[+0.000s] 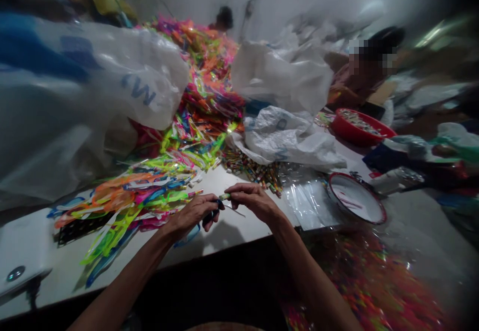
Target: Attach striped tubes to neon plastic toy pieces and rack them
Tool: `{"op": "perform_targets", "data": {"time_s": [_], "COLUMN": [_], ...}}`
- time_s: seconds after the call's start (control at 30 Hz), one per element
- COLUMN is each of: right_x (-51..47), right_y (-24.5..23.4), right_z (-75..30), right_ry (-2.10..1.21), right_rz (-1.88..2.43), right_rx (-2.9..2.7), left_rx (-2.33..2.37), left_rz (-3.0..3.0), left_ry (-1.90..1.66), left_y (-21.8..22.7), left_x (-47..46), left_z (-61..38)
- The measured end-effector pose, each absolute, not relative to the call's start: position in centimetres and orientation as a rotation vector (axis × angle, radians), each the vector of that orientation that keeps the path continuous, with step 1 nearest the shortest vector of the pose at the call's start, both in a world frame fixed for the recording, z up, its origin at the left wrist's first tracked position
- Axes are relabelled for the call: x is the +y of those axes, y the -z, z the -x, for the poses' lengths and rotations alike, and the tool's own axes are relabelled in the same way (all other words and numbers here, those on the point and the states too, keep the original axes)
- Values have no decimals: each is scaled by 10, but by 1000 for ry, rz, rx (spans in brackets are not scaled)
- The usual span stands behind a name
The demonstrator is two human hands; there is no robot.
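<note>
My left hand (192,215) is closed around a dark blue plastic piece (210,216) just above the white table (232,231). My right hand (251,199) pinches a small green-tipped tube (224,197) and holds it against the blue piece, so the two hands meet at the fingertips. A thin clear strip hangs from the tube toward the table. A heap of neon plastic pieces (157,191) in clear wrappers lies just left of my left hand. Behind my right hand sits a pile of small coloured tubes (254,169).
Large white plastic bags (93,91) stand at the left and behind the tubes (284,136). A white bowl with a red rim (355,199) and clear wrappers (307,199) lie right of my hands. A red basin (359,126) stands before another person (359,77) at the far right.
</note>
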State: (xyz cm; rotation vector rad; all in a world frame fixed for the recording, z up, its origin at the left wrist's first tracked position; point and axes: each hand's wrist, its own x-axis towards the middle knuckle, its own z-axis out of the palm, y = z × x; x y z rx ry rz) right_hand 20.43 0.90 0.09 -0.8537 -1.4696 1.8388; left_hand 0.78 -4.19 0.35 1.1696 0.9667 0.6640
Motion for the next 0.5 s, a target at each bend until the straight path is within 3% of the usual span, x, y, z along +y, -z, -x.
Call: {"op": "perform_targets", "data": {"time_s": [0.5], "right_x": [6], "right_y": [3], "right_z": [-208], "right_ry": [-1819], "right_rz": [849], "right_rx": [-1590], "left_rx": [984], "left_rz": [-1258], "left_ry": [-571], "left_y": [-4], "left_x": [-44], "left_z": [-4]}}
